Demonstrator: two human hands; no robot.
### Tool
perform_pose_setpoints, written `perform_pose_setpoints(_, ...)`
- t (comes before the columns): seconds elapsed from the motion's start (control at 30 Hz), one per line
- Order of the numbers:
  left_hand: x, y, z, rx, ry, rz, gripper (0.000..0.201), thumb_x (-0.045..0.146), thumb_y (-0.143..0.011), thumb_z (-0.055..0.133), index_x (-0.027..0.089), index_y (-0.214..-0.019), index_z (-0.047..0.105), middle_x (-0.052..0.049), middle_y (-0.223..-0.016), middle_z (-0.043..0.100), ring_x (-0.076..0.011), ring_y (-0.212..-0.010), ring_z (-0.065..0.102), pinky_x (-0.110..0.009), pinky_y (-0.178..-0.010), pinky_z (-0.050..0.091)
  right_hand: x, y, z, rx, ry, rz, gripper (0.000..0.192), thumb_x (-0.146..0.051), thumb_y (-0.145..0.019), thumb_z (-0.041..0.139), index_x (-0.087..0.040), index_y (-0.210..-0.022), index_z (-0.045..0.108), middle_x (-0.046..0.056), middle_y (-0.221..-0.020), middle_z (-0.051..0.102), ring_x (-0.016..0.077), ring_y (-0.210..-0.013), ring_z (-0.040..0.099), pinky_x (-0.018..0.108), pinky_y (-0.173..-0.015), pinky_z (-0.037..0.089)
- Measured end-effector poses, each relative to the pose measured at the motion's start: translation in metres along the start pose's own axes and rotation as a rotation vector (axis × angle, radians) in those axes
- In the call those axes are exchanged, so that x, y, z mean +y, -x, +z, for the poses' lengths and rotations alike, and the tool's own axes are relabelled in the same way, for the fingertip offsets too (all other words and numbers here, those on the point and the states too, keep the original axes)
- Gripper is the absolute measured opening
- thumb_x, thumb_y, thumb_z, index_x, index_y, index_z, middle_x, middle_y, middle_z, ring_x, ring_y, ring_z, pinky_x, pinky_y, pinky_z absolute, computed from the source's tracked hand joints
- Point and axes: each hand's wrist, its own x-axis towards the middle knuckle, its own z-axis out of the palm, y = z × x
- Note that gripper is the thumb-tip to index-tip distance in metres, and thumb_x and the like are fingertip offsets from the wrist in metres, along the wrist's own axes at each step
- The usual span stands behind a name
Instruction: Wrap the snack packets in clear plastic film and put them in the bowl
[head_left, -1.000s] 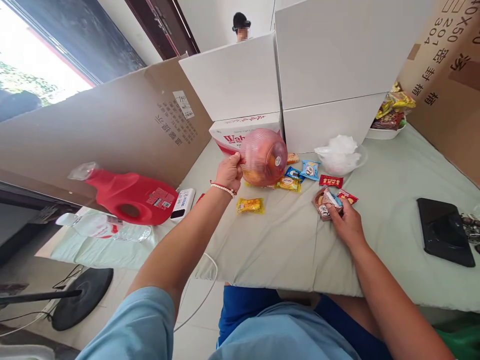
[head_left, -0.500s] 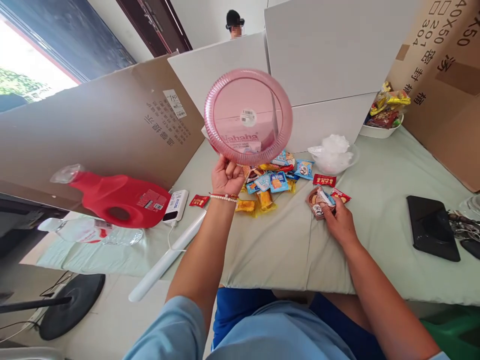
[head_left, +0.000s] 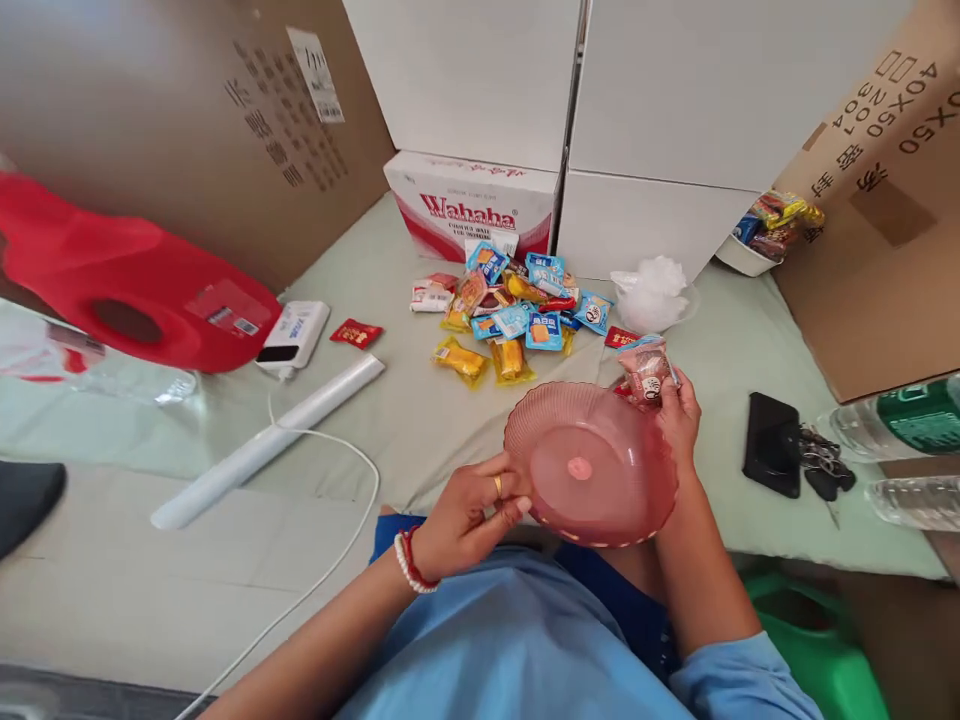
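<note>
My left hand (head_left: 480, 510) pinches the rim of a clear pink plastic plate (head_left: 600, 500), held tilted low over the table's front edge with its inside facing up. Behind the plate's right side, my right hand (head_left: 679, 410) is closed on a small brown snack packet (head_left: 646, 378); a blue-and-white wrapper shows along its top. A red packet (head_left: 621, 337) lies just beyond that hand. Further back, several wrapped snacks (head_left: 517, 310) in blue, yellow and red sit in a loose pile.
A Wahaba carton (head_left: 480, 205) stands behind the pile. A plastic-bag-filled bowl (head_left: 654, 298), a black phone (head_left: 772, 443) and keys (head_left: 821, 460) are at the right. To the left are a red jug (head_left: 142, 290), a power bank (head_left: 294, 335) with a cable and a white roll (head_left: 277, 435).
The plate has come down from upright in front of the boards to low near my body, its inside now facing up. My right hand has lifted slightly with the packet.
</note>
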Motion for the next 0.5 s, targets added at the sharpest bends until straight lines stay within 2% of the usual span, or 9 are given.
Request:
perform_pose_setpoints(0.07, -0.005, 0.011, 0.006, -0.085, -0.099, 0.023, 0.027, 0.026, -0.104, 0.046, 0.018, -0.086, 0.064, -0.006, -0.088, 0.064, -0.0145, -0.079, 0.059, -0.026, -0.074, 0.047, -0.017, -0.007, -0.009, 0.064, -0.161, -0.022, 0.057, -0.054, -0.080, 0.073, -0.022, -0.126, 0.063, 0.006, -0.119, 0.070, 0.0185, -0.099, 0.068, 0.031, -0.081, 0.058)
perform_pose_setpoints(0.13, -0.012, 0.020, 0.010, -0.130, -0.163, 0.017, 0.028, 0.025, -0.105, 0.043, 0.018, -0.087, 0.063, -0.006, -0.089, 0.063, -0.0145, -0.079, 0.059, -0.025, -0.075, 0.047, -0.042, -0.010, -0.019, 0.023, -0.237, -0.063, 0.052, -0.049, -0.078, 0.079, -0.022, -0.120, 0.066, 0.005, -0.118, 0.070, 0.0173, -0.099, 0.068, 0.028, -0.079, 0.058)
perform_pose_setpoints(0.2, -0.019, 0.025, 0.013, -0.141, -0.190, 0.010, 0.028, 0.025, -0.105, 0.042, 0.018, -0.087, 0.063, -0.005, -0.090, 0.062, -0.0143, -0.079, 0.058, -0.025, -0.074, 0.047, -0.070, -0.005, -0.024, -0.168, -0.160, -0.044, 0.048, -0.048, -0.080, 0.081, -0.023, -0.119, 0.069, 0.004, -0.113, 0.071, 0.0174, -0.094, 0.069, 0.027, -0.074, 0.058)
perform_pose_setpoints(0.27, -0.024, 0.027, 0.015, -0.128, -0.202, 0.020, 0.027, 0.024, -0.105, 0.042, 0.018, -0.087, 0.062, -0.006, -0.091, 0.062, -0.0143, -0.080, 0.058, -0.025, -0.075, 0.048, -0.091, 0.006, -0.022, -0.469, 0.018, 0.078, 0.046, -0.049, -0.082, 0.081, -0.024, -0.119, 0.069, 0.004, -0.103, 0.073, 0.0178, -0.084, 0.069, 0.027, -0.066, 0.057)
perform_pose_setpoints(0.37, -0.027, 0.026, 0.017, -0.113, -0.220, 0.049, 0.026, 0.023, -0.105, 0.043, 0.019, -0.089, 0.063, -0.006, -0.093, 0.064, -0.0148, -0.084, 0.061, -0.026, -0.077, 0.050, -0.094, 0.027, -0.003, -0.932, 0.315, 0.231, 0.045, -0.053, -0.086, 0.077, -0.024, -0.118, 0.067, 0.001, -0.088, 0.073, 0.0166, -0.070, 0.066, 0.025, -0.059, 0.052)
perform_pose_setpoints(0.43, -0.028, 0.027, 0.018, -0.120, -0.246, 0.065, 0.023, 0.023, -0.105, 0.044, 0.019, -0.095, 0.065, -0.007, -0.097, 0.066, -0.0151, -0.087, 0.063, -0.026, -0.080, 0.052, -0.080, 0.038, 0.015, -1.102, 0.545, 0.159, 0.038, -0.052, -0.093, 0.068, -0.022, -0.116, 0.067, 0.002, -0.087, 0.074, 0.0177, -0.072, 0.066, 0.026, -0.062, 0.050)
perform_pose_setpoints(0.5, -0.029, 0.031, 0.018, -0.093, -0.310, 0.086, 0.020, 0.022, -0.104, 0.046, 0.020, -0.107, 0.065, -0.008, -0.108, 0.067, -0.0154, -0.092, 0.066, -0.027, -0.081, 0.054, -0.063, 0.045, 0.029, -1.107, 0.842, -0.026, 0.030, -0.044, -0.099, 0.059, -0.021, -0.115, 0.069, 0.005, -0.098, 0.077, 0.0209, -0.085, 0.069, 0.029, -0.073, 0.051)
